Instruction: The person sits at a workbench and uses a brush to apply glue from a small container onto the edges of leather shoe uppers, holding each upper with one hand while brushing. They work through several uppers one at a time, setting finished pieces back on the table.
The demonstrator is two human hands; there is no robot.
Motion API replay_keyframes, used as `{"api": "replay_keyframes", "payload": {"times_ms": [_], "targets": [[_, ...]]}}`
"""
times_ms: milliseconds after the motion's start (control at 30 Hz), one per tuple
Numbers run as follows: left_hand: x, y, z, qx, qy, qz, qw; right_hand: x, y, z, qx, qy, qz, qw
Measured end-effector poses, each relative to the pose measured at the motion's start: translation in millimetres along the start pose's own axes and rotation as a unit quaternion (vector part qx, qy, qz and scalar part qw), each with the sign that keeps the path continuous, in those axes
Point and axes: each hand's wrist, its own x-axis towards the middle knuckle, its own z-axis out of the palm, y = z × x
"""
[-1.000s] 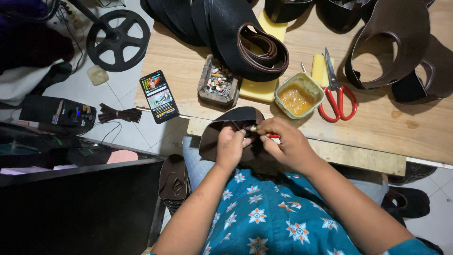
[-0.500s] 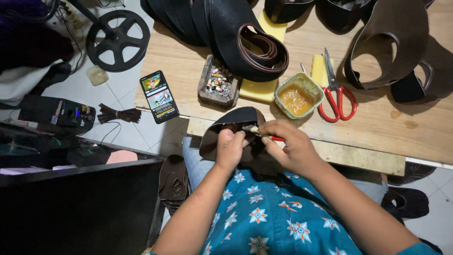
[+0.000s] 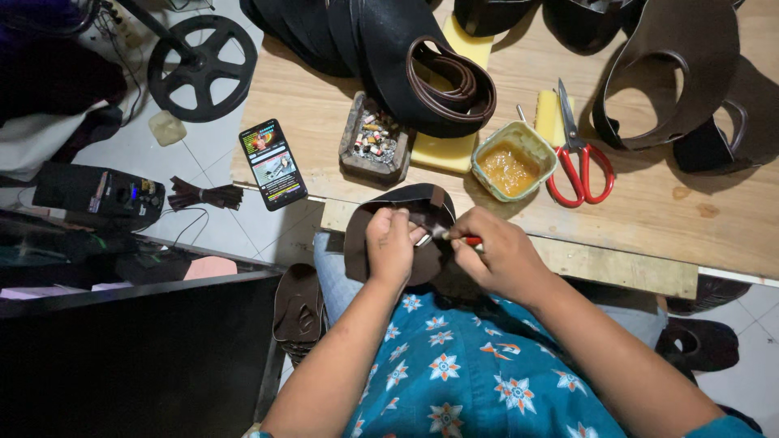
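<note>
A wooden worktop [image 3: 649,219] carries dark leather straps [image 3: 389,49], red-handled scissors [image 3: 578,162], a tub of amber glue [image 3: 511,166] and a phone [image 3: 273,164] at its edge. Just below that edge, over the lap, the left hand [image 3: 391,247] has its grip clamped on a dark brown leather piece [image 3: 406,203]. The right hand [image 3: 499,251] pinches a small red-handled tool [image 3: 464,238] against it.

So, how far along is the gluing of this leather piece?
Done: cannot tell which edges are already coated. In hand: the left hand holds the dark leather piece at the bench edge, and the right hand works a small red-handled tool on it. The glue pot is open. Left: other leather pieces lie on the bench.
</note>
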Motion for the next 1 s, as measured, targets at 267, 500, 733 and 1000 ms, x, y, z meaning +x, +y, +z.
{"api": "replay_keyframes", "payload": {"times_ms": [267,500,733,1000], "targets": [[-13.1,28.5,10.2,-0.021,-0.046,-0.009,0.999,4.3,-8.4,6.4,0.051,0.078,-0.109,0.99],[-17.5,35.5,21.7,0.045,-0.066,0.023,0.997,18.4,-4.5,32.9,-0.094,0.13,-0.123,0.979],[-7.8,15.8,5.9,0.123,-0.081,0.054,0.988,26.6,9.6,31.0,0.02,0.101,-0.083,0.991],[1.7,2.9,-12.6,-0.048,-0.115,-0.015,0.992,27.7,13.4,9.7,-0.003,0.009,-0.113,0.994]]}}
